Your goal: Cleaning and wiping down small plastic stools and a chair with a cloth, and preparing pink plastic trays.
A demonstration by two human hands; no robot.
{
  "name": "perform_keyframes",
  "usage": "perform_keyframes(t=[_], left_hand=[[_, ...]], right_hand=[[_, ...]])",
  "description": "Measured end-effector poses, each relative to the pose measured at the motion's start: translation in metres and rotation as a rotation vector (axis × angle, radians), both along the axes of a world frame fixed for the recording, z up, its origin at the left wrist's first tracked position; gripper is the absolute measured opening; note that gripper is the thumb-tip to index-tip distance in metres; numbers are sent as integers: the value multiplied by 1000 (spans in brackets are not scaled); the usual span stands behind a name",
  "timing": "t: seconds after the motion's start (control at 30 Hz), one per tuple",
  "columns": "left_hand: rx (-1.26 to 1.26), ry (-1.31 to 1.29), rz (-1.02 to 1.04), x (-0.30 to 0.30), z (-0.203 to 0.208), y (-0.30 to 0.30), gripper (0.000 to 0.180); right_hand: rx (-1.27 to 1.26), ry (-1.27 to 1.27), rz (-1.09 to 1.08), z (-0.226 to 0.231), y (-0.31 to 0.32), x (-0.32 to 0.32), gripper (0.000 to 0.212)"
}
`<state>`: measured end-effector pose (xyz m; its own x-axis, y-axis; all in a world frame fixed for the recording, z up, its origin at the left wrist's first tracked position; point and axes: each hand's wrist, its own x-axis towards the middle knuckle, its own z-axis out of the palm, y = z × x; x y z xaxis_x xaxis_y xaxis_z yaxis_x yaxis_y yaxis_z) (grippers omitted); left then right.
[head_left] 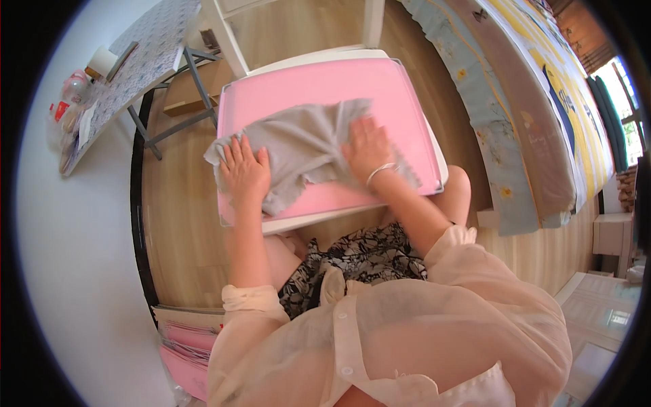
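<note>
Blue-patterned table (pixel 152 44) stood up-left of the pink board (pixel 308 85); pink folders (pixel 182 363) sat low-left of the board. Left hand (pixel 245 169) lay flat, fingers spread, on the grey cloth (pixel 298 139) over the board's left part. Cloth was wrinkled across the board's middle, left end past the board's left edge. White chair (pixel 373 24) under the board. Right hand (pixel 367 146) lay palm down on the cloth right of the board's middle, fingers extended, blurred; bracelet (pixel 380 172) on that wrist. Bed (pixel 536 102) stood right of the board
</note>
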<state>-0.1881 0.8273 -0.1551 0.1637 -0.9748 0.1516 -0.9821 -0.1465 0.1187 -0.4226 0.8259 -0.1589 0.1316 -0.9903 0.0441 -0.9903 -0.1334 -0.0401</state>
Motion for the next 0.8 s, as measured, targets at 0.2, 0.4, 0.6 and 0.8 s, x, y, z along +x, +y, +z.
perform_keyframes(t=[0.2, 0.4, 0.6, 0.8], left_hand=[[47, -2, -2, 9, -4, -1, 52], [100, -32, -131, 11, 8, 28, 56], [338, -118, -334, -86, 21, 48, 55], [105, 89, -639, -131, 17, 69, 55]], right_hand=[[54, -245, 138, 17, 76, 30, 60], [-53, -229, -314, 9, 56, -53, 63], [68, -163, -135, 13, 55, -29, 65], [-26, -89, -398, 0, 12, -94, 64]])
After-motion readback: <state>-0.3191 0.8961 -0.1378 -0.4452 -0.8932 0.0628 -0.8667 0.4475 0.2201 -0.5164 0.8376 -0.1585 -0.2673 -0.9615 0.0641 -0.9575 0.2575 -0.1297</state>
